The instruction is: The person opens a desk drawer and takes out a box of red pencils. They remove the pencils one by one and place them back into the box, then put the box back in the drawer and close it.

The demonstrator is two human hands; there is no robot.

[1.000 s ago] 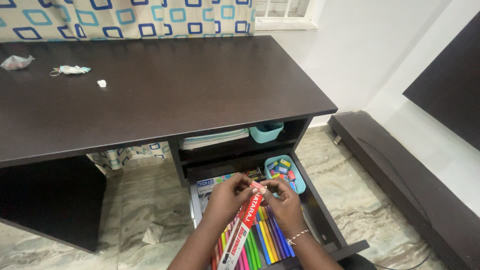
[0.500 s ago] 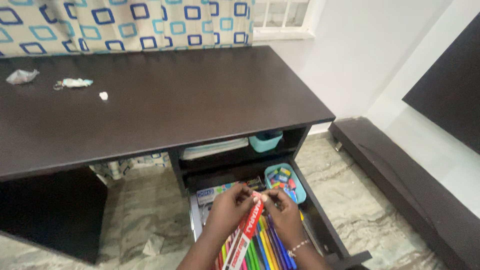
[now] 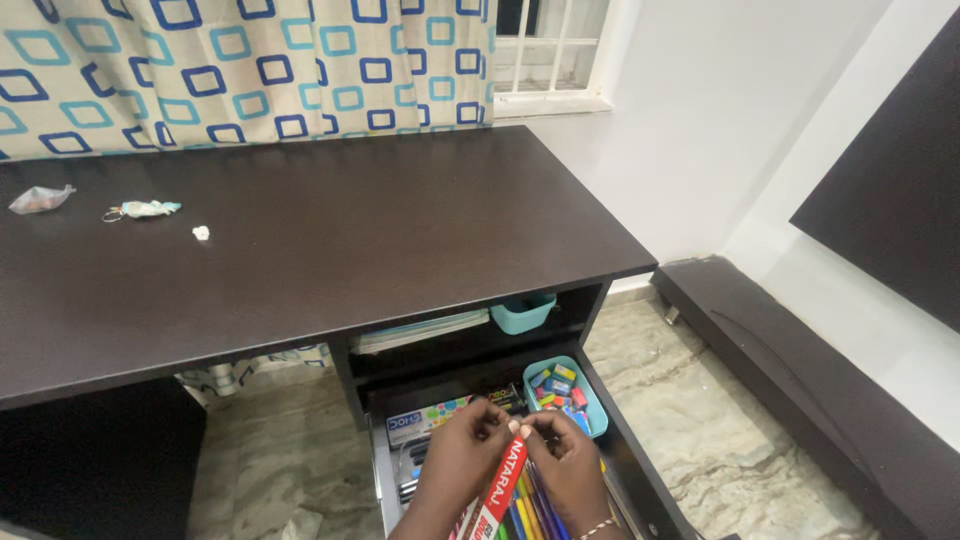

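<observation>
A red and white pencil box (image 3: 497, 490) is held at the bottom centre of the frame, slanted from lower left to upper right, its lower end cut off by the frame edge. Its upper end is pinched by the left hand (image 3: 462, 460) and the right hand (image 3: 565, 462), fingertips of both closed on the box flap; the fingers of each hand are curled in tight, not spread. A thin bracelet (image 3: 598, 526) is seen on the right wrist.

The box is held over an open drawer (image 3: 640, 480) of a dark brown desk (image 3: 330, 240). Coloured markers (image 3: 528, 505) are laid in the drawer just under the hands, partly hidden. A light blue tub of small coloured erasers (image 3: 565, 392) is set at the drawer's back right corner, just above the right hand. A flat blue and white packet (image 3: 425, 420) lies at the drawer's back left, near the left hand.

On the shelf above the drawer, a stack of books (image 3: 420, 330) is lying flat, with a teal basket (image 3: 524, 312) beside it to the right.

At the upper left of the desk top, a crumpled clear wrapper (image 3: 40, 198), a small keyring item (image 3: 143, 209) and a white scrap (image 3: 201, 233) are spread apart. A curtain with blue squares (image 3: 240, 70) hangs behind the desk. Marble floor (image 3: 720, 430) is seen at the lower right.
</observation>
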